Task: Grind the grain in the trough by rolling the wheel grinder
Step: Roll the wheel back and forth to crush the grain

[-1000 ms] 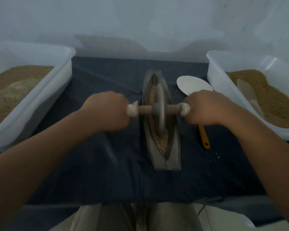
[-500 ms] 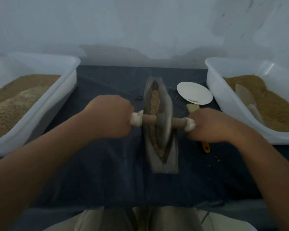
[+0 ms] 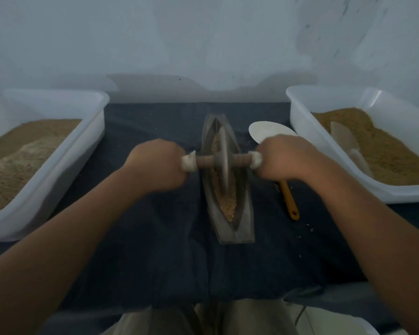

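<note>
Both hands, left hand (image 3: pixel 159 164) and right hand (image 3: pixel 284 159), grip wheel grinder (image 3: pixel 223 160) axle (upright in trough (image 3: pixel 244 223)).

grey boat-shaped trough (image 3: pixel 244 221) laid lengthwise on dark cloth, pointed ends far and near. tan grain (image 3: pixel 228 207) heaped along its groove. grey wheel grinder (image 3: pixel 223 158) stood upright in groove, wooden axle crosswise, white-wrapped ends.

wheel (image 3: pixel 223 160): rolled up trough (image 3: pixel 242 228), near half to middle | left hand (image 3: pixel 157 165), right hand (image 3: pixel 283 158): pushed forward; axle (image 3: pixel 205 162) levelled | grain (image 3: pixel 229 206): near end uncovered | plate (image 3: pixel 264 131): edge now hidden by right hand
</note>
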`<action>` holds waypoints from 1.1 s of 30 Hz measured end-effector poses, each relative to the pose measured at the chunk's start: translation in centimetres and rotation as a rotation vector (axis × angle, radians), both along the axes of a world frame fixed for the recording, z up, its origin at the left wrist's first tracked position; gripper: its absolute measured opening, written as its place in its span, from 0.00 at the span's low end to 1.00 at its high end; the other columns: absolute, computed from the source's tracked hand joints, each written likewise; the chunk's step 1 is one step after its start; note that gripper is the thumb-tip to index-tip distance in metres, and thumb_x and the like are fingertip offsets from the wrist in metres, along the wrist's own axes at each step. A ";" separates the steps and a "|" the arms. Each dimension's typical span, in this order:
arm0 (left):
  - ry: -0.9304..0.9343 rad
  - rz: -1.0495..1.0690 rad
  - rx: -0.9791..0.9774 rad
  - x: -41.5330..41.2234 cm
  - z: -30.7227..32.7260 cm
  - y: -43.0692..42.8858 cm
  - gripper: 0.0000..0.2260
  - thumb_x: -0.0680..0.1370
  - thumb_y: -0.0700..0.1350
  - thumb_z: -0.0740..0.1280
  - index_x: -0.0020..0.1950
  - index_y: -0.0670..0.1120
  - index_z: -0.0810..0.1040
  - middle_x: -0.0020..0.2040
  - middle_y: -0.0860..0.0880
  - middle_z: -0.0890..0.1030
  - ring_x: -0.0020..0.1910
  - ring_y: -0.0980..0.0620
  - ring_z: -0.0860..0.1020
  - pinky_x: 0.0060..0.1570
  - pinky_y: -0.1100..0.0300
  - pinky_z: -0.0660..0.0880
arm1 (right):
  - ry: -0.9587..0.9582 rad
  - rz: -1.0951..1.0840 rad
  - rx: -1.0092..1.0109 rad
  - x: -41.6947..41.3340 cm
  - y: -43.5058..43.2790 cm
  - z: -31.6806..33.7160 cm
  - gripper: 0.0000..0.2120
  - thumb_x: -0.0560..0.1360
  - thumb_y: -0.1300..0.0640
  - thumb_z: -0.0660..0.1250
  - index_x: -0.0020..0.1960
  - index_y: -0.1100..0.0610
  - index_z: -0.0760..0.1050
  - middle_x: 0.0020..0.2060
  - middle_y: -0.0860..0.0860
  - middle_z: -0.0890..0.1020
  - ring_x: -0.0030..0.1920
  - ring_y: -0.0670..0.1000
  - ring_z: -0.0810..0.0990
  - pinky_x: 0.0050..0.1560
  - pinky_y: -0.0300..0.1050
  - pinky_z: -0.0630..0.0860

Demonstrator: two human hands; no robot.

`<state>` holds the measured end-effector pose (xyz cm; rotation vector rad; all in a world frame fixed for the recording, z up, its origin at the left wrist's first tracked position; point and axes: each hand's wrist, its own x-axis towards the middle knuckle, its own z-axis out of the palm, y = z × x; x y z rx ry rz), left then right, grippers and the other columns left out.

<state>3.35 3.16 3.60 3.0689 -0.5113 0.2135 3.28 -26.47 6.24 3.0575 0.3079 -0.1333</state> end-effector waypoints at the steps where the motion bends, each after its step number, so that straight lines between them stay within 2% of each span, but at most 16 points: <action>1: -0.035 -0.052 0.000 -1.6 -0.5 0.5 0.14 0.70 0.62 0.61 0.32 0.53 0.71 0.29 0.56 0.73 0.28 0.54 0.72 0.29 0.61 0.65 | 0.081 0.005 0.000 -1.8 -0.6 0.0 0.12 0.70 0.40 0.65 0.36 0.47 0.77 0.31 0.47 0.80 0.33 0.47 0.79 0.33 0.45 0.73; 3: -0.079 -0.080 -0.026 -3.4 -1.0 1.3 0.15 0.68 0.64 0.59 0.30 0.54 0.70 0.26 0.57 0.70 0.25 0.58 0.68 0.26 0.64 0.60 | 0.158 0.038 0.027 -3.5 -1.1 0.3 0.13 0.67 0.38 0.65 0.33 0.46 0.77 0.28 0.46 0.80 0.29 0.43 0.79 0.29 0.41 0.69; 4: -0.074 -0.066 -0.025 -3.2 -1.3 1.4 0.16 0.68 0.65 0.58 0.30 0.54 0.70 0.25 0.57 0.71 0.25 0.58 0.69 0.26 0.64 0.61 | 0.162 0.047 0.049 -3.1 -1.1 0.2 0.13 0.68 0.38 0.67 0.33 0.46 0.77 0.27 0.45 0.80 0.29 0.43 0.79 0.29 0.41 0.68; 7: 0.008 0.058 -0.016 0.3 -0.6 0.1 0.16 0.70 0.63 0.62 0.33 0.52 0.75 0.32 0.55 0.77 0.31 0.52 0.76 0.32 0.58 0.71 | -0.016 0.025 0.014 0.5 0.1 0.2 0.12 0.71 0.41 0.68 0.35 0.47 0.78 0.31 0.46 0.80 0.33 0.47 0.80 0.32 0.44 0.72; 9: -0.020 0.128 0.008 3.6 0.4 -1.0 0.16 0.73 0.63 0.65 0.37 0.51 0.77 0.37 0.52 0.79 0.36 0.47 0.79 0.37 0.55 0.74 | -0.106 -0.030 0.002 3.4 1.0 0.6 0.13 0.70 0.38 0.66 0.37 0.47 0.78 0.33 0.47 0.81 0.35 0.50 0.80 0.37 0.48 0.78; 12: -0.017 0.158 0.026 6.0 1.9 -2.2 0.17 0.74 0.63 0.68 0.42 0.50 0.79 0.41 0.50 0.78 0.41 0.43 0.78 0.42 0.53 0.74 | -0.084 -0.088 -0.012 5.2 1.6 0.9 0.15 0.68 0.36 0.64 0.39 0.47 0.79 0.35 0.48 0.82 0.37 0.52 0.81 0.41 0.50 0.81; 15: 0.050 0.107 0.047 3.5 2.1 -2.0 0.13 0.74 0.58 0.68 0.38 0.50 0.75 0.40 0.50 0.79 0.39 0.45 0.78 0.40 0.54 0.75 | 0.008 -0.067 0.001 3.2 1.2 1.1 0.12 0.73 0.42 0.66 0.39 0.50 0.80 0.35 0.49 0.82 0.38 0.52 0.82 0.41 0.51 0.81; 17: 0.011 0.011 0.073 -0.4 1.2 -0.8 0.12 0.72 0.57 0.66 0.35 0.52 0.72 0.34 0.54 0.76 0.32 0.49 0.75 0.32 0.58 0.70 | 0.127 -0.019 0.012 -0.5 0.2 0.8 0.11 0.74 0.44 0.68 0.37 0.49 0.79 0.33 0.47 0.82 0.36 0.49 0.82 0.37 0.47 0.79; 18: -0.061 -0.044 0.075 -2.7 0.6 -0.2 0.13 0.71 0.58 0.65 0.32 0.53 0.70 0.30 0.55 0.73 0.28 0.53 0.71 0.28 0.61 0.65 | 0.140 0.008 0.004 -2.6 -0.3 0.7 0.12 0.73 0.43 0.67 0.36 0.48 0.78 0.32 0.46 0.81 0.34 0.47 0.80 0.33 0.44 0.75; 20: -0.175 -0.103 0.055 -5.9 0.0 0.8 0.15 0.67 0.61 0.64 0.29 0.55 0.64 0.25 0.57 0.66 0.23 0.59 0.62 0.26 0.66 0.54 | 0.093 0.040 -0.043 -5.5 -0.8 0.6 0.15 0.70 0.37 0.61 0.33 0.45 0.73 0.29 0.44 0.76 0.30 0.43 0.74 0.29 0.41 0.66; 21: -0.182 -0.103 0.044 -6.2 -0.2 1.1 0.15 0.67 0.61 0.64 0.29 0.55 0.63 0.24 0.57 0.65 0.22 0.60 0.60 0.27 0.66 0.52 | 0.051 0.040 -0.061 -5.9 -0.8 0.3 0.15 0.69 0.35 0.58 0.32 0.44 0.70 0.28 0.43 0.74 0.29 0.42 0.71 0.28 0.40 0.63; 24: -0.056 0.023 0.046 -3.5 -0.4 0.2 0.13 0.70 0.60 0.64 0.32 0.53 0.70 0.29 0.56 0.72 0.26 0.55 0.69 0.28 0.62 0.62 | -0.131 0.013 -0.060 -3.4 0.2 -0.7 0.17 0.75 0.37 0.60 0.33 0.46 0.70 0.30 0.45 0.74 0.30 0.44 0.70 0.30 0.42 0.61; 27: -0.057 0.139 0.025 2.0 0.8 -1.6 0.12 0.73 0.57 0.66 0.35 0.50 0.72 0.34 0.52 0.75 0.33 0.47 0.75 0.36 0.56 0.72 | -0.337 -0.020 -0.005 1.2 1.1 -1.0 0.14 0.77 0.43 0.61 0.36 0.48 0.73 0.32 0.46 0.76 0.32 0.49 0.75 0.33 0.44 0.66; 30: -0.037 0.165 0.009 4.2 1.5 -2.4 0.12 0.73 0.56 0.68 0.37 0.50 0.75 0.36 0.50 0.77 0.33 0.48 0.75 0.38 0.55 0.74 | -0.256 -0.040 -0.070 3.6 1.5 0.0 0.12 0.75 0.45 0.63 0.37 0.49 0.75 0.32 0.47 0.79 0.34 0.51 0.78 0.35 0.47 0.74; 33: 0.064 0.079 0.007 1.3 1.0 -1.2 0.10 0.72 0.55 0.67 0.37 0.50 0.75 0.36 0.52 0.78 0.34 0.50 0.76 0.36 0.56 0.75 | -0.078 0.007 -0.033 1.6 1.1 1.1 0.11 0.76 0.45 0.66 0.38 0.50 0.77 0.34 0.47 0.80 0.35 0.49 0.79 0.33 0.45 0.70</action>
